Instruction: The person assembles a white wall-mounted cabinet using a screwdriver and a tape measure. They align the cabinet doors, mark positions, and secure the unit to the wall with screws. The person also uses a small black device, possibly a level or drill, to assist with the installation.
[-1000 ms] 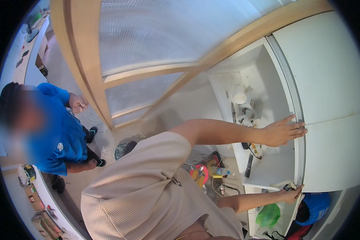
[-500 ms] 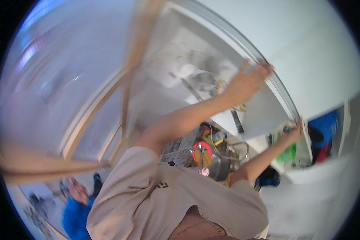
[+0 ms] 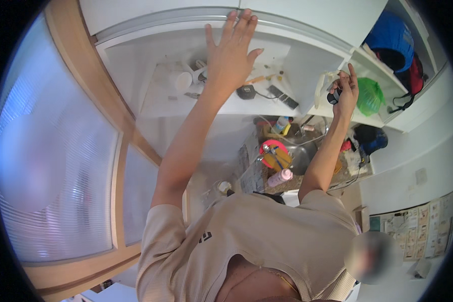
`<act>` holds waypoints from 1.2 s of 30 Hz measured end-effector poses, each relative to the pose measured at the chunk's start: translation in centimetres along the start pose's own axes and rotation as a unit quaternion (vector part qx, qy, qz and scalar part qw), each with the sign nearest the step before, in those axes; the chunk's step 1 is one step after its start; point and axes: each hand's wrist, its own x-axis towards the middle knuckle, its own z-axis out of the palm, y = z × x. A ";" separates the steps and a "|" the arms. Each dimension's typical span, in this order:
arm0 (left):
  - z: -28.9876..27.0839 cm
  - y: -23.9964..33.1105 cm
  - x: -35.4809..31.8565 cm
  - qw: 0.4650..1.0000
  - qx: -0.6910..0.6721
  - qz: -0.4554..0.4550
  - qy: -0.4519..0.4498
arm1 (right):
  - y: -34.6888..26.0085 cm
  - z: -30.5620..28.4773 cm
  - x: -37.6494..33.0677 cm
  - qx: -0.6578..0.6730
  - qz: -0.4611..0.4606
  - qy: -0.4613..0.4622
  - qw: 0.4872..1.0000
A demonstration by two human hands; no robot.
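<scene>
My left hand (image 3: 231,50) is raised with its fingers spread, the fingertips against the white front edge of an open wall cabinet (image 3: 136,35). It holds nothing. My right hand (image 3: 345,88) is up at the cabinet's right side, pinching a small dark round object (image 3: 333,95). A pale strip (image 3: 319,88) hangs just beside that hand. On the shelf under my left hand lie a white cup (image 3: 178,80), an orange pencil (image 3: 256,79), a dark round tool (image 3: 245,92) and a flat black bar (image 3: 283,97).
A green bag (image 3: 370,95), a blue bag (image 3: 390,38) and a red-and-black bag (image 3: 412,75) fill the shelves at right. Below are a metal sink (image 3: 302,151), a pink bottle (image 3: 279,177) and a red-and-yellow tool (image 3: 274,153). A wood-framed frosted window (image 3: 60,166) lies left.
The view has swung round, and the person in blue at the left is out of sight. My left hand now spreads flat on the cabinet's front edge; my right hand has risen higher.
</scene>
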 end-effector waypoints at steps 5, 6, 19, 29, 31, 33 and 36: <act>-2.1 2.1 -4.8 0.987 -0.139 0.039 -0.065 | 1.0 1.2 -7.0 -0.040 0.096 -0.105 0.989; -2.5 3.0 -6.7 0.976 -0.194 0.036 -0.095 | 1.5 2.3 -9.2 -0.037 0.119 -0.144 0.982; 0.7 1.7 -17.6 0.753 -0.450 -0.303 -0.373 | 8.4 6.3 -18.5 0.053 0.299 -0.225 0.926; 1.6 -5.7 -9.3 0.924 -0.196 -0.155 -0.288 | 17.4 5.8 -9.9 -0.210 -0.073 -0.169 0.960; 4.2 -6.4 -8.8 0.936 -0.159 -0.070 -0.306 | 15.2 8.7 -10.0 -0.366 -0.039 -0.294 0.882; 6.6 -6.7 -7.5 0.931 -0.117 -0.020 -0.346 | 15.9 10.2 -9.1 -0.429 -0.055 -0.364 0.825; 9.4 -5.1 -6.6 0.928 -0.137 -0.012 -0.347 | 17.8 11.0 -7.8 -0.472 -0.040 -0.449 0.758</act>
